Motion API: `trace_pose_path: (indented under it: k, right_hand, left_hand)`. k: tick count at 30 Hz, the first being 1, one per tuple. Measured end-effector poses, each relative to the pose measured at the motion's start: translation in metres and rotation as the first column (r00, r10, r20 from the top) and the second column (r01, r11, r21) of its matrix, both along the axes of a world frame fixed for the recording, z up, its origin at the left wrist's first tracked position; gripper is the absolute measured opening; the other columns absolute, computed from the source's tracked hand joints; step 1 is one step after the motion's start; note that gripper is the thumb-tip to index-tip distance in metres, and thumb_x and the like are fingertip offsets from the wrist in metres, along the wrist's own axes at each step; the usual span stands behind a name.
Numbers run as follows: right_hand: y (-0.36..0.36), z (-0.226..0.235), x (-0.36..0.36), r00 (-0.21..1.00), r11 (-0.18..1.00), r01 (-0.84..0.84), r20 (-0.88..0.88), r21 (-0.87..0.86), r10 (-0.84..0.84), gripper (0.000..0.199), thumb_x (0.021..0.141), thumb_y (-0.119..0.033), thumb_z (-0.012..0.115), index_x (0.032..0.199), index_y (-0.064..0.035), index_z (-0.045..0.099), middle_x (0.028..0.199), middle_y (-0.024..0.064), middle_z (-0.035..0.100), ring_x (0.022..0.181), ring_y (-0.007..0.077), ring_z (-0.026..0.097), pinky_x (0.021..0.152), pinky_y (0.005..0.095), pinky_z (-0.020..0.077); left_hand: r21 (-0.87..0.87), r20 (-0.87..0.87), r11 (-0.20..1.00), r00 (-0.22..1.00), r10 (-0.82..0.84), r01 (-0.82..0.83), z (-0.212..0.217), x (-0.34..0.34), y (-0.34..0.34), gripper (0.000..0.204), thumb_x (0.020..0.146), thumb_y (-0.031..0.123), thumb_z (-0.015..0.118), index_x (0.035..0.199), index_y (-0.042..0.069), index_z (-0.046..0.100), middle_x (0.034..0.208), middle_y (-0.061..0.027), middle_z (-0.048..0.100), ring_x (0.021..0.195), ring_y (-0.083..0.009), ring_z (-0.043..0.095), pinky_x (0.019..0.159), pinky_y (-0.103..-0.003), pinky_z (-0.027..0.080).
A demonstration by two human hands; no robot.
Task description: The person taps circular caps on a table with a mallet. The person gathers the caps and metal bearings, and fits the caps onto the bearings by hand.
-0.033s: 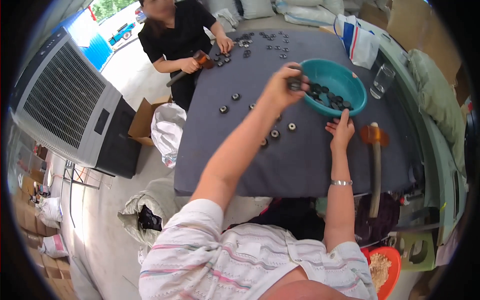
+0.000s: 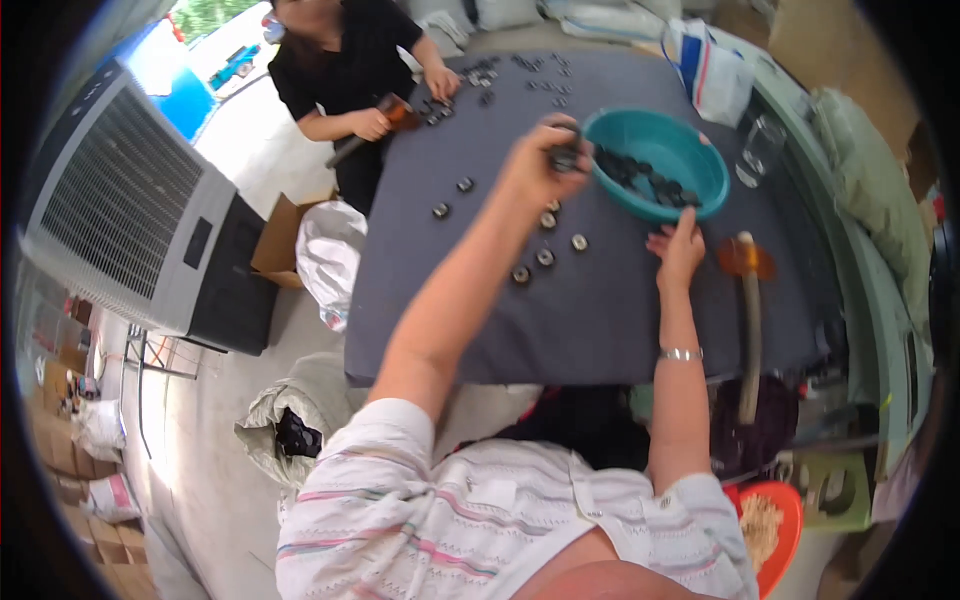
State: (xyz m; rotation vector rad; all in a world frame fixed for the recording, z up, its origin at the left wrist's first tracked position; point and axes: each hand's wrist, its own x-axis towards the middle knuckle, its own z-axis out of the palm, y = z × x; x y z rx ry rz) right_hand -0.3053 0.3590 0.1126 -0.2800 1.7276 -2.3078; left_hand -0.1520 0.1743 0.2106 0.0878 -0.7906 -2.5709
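While left grip (image 2: 537,160) hovers, right grip (image 2: 680,250) touches basin (image 2: 688,145).

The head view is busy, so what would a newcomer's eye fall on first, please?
Probably the teal basin, right of centre on the dark table, with black pieces inside. The left hand holds dark pieces just left of it, and the right hand is at its near rim. Next might come the big slatted machine at far left and the orange-headed mallet at right.

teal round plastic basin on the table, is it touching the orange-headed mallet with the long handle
Apart. The head view shows a strip of grey cloth between the basin and the mallet.
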Motion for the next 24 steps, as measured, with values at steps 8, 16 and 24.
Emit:
trace_pose_path:
  k: [8,16,24]
  right_hand:
    - [-0.004,-0.017,0.007,0.964,0.979,0.142,-0.247,0.146,-0.102,0.062,0.104,-0.048,0.038,0.094,0.0098,0.059,0.070,0.0145,0.066,0.048,0.0202,0.064,0.037,0.0293,0.0511]
    - [0.000,-0.013,0.032,0.922,0.947,0.140,-0.388,0.289,-0.018,0.045,0.101,-0.038,0.052,0.090,0.0047,0.065,0.074,0.0141,0.068,0.059,0.0224,0.068,0.053,0.0337,0.0532]
    - [-0.026,0.003,0.098,0.243,0.762,0.245,-0.798,0.600,0.551,0.040,0.089,-0.028,0.066,0.124,-0.0089,0.064,0.110,0.0100,0.063,0.108,0.0293,0.059,0.085,0.0383,0.0512]
  left_hand:
    - [0.042,0.101,0.957,0.954,0.281,-0.286,-0.073,0.173,-0.021,0.021,0.084,0.019,0.065,0.104,0.018,0.060,0.096,-0.0161,0.060,0.075,-0.0272,0.057,0.051,-0.030,0.043]
    - [0.134,0.054,0.980,0.989,0.140,-0.146,-0.102,0.174,-0.004,0.020,0.086,0.020,0.064,0.104,0.014,0.060,0.096,-0.0174,0.063,0.072,-0.0281,0.059,0.049,-0.030,0.045]
    - [0.148,-0.004,0.979,0.990,0.144,-0.142,-0.093,0.175,-0.001,0.022,0.081,0.017,0.066,0.102,0.012,0.061,0.096,-0.0182,0.063,0.072,-0.0280,0.059,0.050,-0.029,0.045]
